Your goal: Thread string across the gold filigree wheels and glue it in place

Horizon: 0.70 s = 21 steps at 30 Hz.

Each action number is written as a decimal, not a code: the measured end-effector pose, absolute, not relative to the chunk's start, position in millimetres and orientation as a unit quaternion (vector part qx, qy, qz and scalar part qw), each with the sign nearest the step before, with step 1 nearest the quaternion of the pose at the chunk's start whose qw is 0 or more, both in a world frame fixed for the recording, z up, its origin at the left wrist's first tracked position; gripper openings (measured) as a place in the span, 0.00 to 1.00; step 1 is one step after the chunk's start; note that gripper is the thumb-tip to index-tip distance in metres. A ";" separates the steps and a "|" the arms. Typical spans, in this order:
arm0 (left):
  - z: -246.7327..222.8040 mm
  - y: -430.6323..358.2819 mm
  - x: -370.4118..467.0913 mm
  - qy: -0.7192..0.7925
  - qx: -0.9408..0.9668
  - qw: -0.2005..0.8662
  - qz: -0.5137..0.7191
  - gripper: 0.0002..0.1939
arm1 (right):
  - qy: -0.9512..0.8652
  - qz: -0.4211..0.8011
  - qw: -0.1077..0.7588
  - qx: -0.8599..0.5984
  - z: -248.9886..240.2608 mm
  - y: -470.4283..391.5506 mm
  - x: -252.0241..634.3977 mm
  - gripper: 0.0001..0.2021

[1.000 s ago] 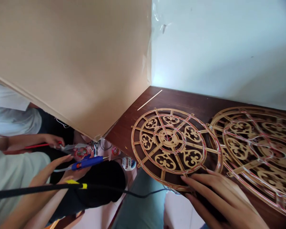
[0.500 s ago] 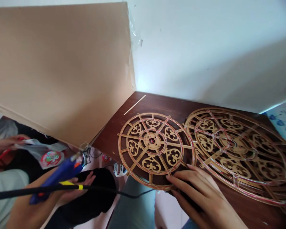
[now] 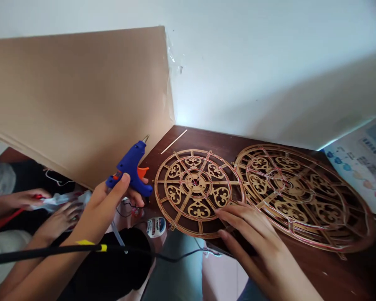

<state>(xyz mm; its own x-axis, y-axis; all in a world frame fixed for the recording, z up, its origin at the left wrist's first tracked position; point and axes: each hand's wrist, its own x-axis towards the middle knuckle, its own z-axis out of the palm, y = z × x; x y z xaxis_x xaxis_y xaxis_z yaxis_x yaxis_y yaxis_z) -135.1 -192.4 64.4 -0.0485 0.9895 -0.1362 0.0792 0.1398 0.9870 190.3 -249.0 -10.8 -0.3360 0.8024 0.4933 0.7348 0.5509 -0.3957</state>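
A blue hot glue gun (image 3: pixel 130 161) with an orange trigger is gripped in my left hand (image 3: pixel 114 192). Its nozzle points up and to the right, left of the tabletop and in front of the cardboard. My right hand (image 3: pixel 257 238) has its fingers stretched and apart, resting on the lower right rim of a round openwork wooden panel (image 3: pixel 200 219). This panel has spokes, scroll cutouts and red and white lines along its rings. To its right lies a stack of larger round wooden panels (image 3: pixel 291 230), close to my right fingers.
A thin pale stick (image 3: pixel 174 142) lies on the dark brown table (image 3: pixel 213 136). Tall cardboard (image 3: pixel 81 92) stands at the left, a white wall behind. Another person's hands (image 3: pixel 61 217) handle clear plastic at far left. A black cable (image 3: pixel 50 250) crosses the lower left.
My left hand has raised the glue gun up and to the right, tilting its nozzle upward. My right hand stays at the panel's rim, its thumb now showing. The view has shifted slightly.
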 end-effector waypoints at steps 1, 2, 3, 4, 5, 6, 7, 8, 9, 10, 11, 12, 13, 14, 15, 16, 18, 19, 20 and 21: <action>66.1 -192.4 -132.5 0.560 0.492 0.505 0.436 0.30 | -0.802 0.075 0.357 -0.473 -8.2 -248.5 177.2 0.16; 66.4 -192.9 -130.0 0.559 0.504 0.505 0.422 0.32 | -0.787 0.111 0.373 -0.479 -5.7 -247.3 162.1 0.17; 65.3 -193.9 -127.2 0.560 0.513 0.504 0.411 0.33 | -0.776 0.155 0.382 -0.478 -3.3 -245.2 145.8 0.19; 63.3 -195.2 -124.1 0.562 0.520 0.501 0.403 0.33 | -0.763 0.203 0.387 -0.476 -1.0 -242.3 129.2 0.22; 60.7 -196.8 -120.4 0.565 0.531 0.493 0.394 0.33 | -0.752 0.259 0.381 -0.471 0.8 -238.7 113.1 0.26; 58.2 -198.4 -116.2 0.568 0.548 0.477 0.387 0.31 | -0.738 0.319 0.373 -0.462 1.7 -234.5 98.4 0.32; 56.1 -200.0 -111.4 0.566 0.570 0.464 0.373 0.29 | -0.722 0.380 0.367 -0.447 1.5 -230.2 85.7 0.39; 54.9 -201.4 -106.3 0.557 0.597 0.454 0.357 0.28 | -0.703 0.423 0.377 -0.430 -0.1 -226.1 75.5 0.45; 54.9 -202.6 -101.2 0.543 0.624 0.446 0.340 0.27 | -0.677 0.444 0.407 -0.423 -3.3 -222.8 67.7 0.47; 56.1 -203.5 -96.3 0.525 0.655 0.441 0.318 0.27 | -0.655 0.454 0.436 -0.417 -7.9 -220.4 62.2 0.45; 58.5 -204.1 -92.2 0.506 0.685 0.435 0.292 0.27 | -0.633 0.463 0.464 -0.413 -13.5 -219.2 58.8 0.43; 62.0 -204.6 -89.2 0.486 0.715 0.430 0.260 0.29 | -0.616 0.468 0.487 -0.406 -19.6 -219.4 56.9 0.42; 66.4 -204.9 -87.6 0.468 0.742 0.425 0.225 0.31 | -0.599 0.471 0.507 -0.403 -25.5 -220.7 56.1 0.43; 71.2 -204.9 -87.6 0.453 0.763 0.418 0.195 0.34 | -0.586 0.474 0.519 -0.404 -30.8 -223.0 55.8 0.44; 76.1 -204.6 -89.2 0.439 0.781 0.411 0.171 0.36 | -0.577 0.473 0.525 -0.410 -34.9 -226.2 55.9 0.43; 80.6 -203.6 -92.1 0.428 0.794 0.404 0.156 0.38 | -0.568 0.470 0.530 -0.418 -37.7 -229.7 55.9 0.41; 86.5 -197.9 -100.8 0.414 0.801 0.404 0.154 0.35 | -0.547 0.471 0.539 -0.435 -39.4 -237.1 55.5 0.32; 86.6 -192.5 -105.9 0.415 0.793 0.415 0.160 0.32 | -0.526 0.475 0.550 -0.441 -38.6 -240.4 55.2 0.28; 84.2 -185.1 -111.0 0.431 0.774 0.429 0.177 0.27 | -0.499 0.481 0.567 -0.445 -37.1 -243.1 55.1 0.25; 79.0 -175.7 -115.8 0.456 0.750 0.444 0.179 0.24 | -0.468 0.488 0.587 -0.446 -35.3 -245.2 55.1 0.23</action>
<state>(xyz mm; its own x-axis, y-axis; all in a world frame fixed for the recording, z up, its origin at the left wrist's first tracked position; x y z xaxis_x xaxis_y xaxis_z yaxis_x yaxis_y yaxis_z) -115.8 -175.7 79.0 0.5193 0.8435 -0.1371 0.5259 -0.1889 0.8293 55.1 -245.2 -35.3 0.0863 0.9897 0.1145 -0.1547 0.1269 -0.9798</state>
